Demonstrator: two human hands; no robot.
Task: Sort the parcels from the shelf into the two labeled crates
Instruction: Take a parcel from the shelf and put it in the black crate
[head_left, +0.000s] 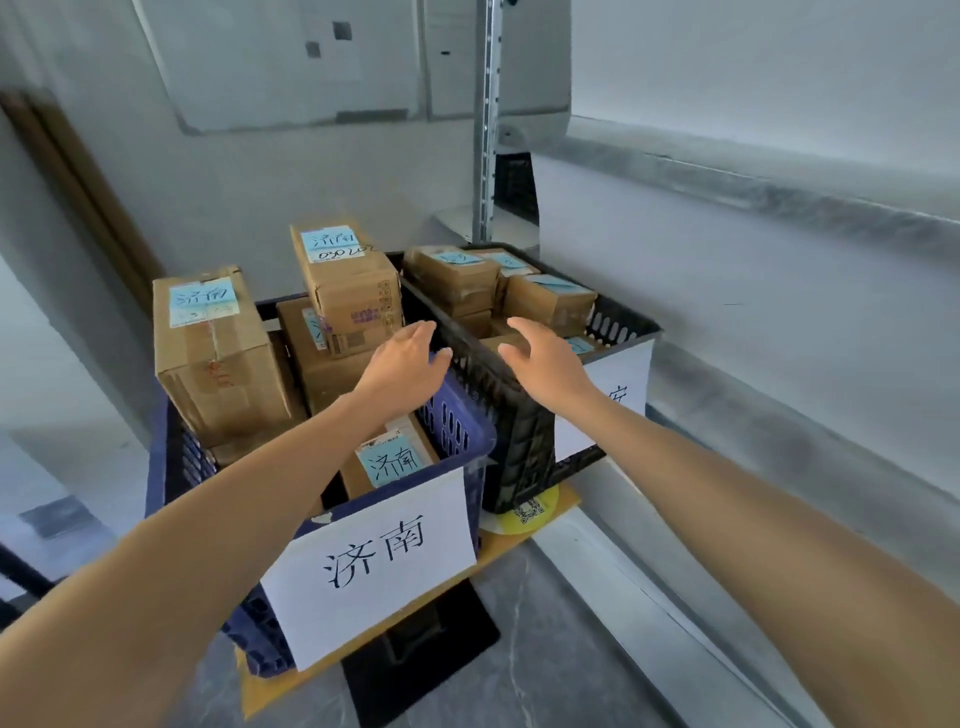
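Note:
Two crates stand side by side. The blue crate (457, 415) on the left has a white paper label (374, 566) on its front and holds several cardboard parcels with blue notes, the tallest (218, 358) at its left. The black crate (524, 431) on the right also has a white label (613, 400) and holds several smaller parcels (550, 301). My left hand (405, 364) hovers open over the blue crate's right rim. My right hand (545, 358) hovers open over the black crate's near left corner. Neither hand holds anything.
The crates sit on a yellow board (545, 525) on a dark pedestal over a grey floor. A metal shelf (779, 187) runs along the right, its upright post (485, 130) behind the black crate. A wall and a brown door frame (72, 197) are on the left.

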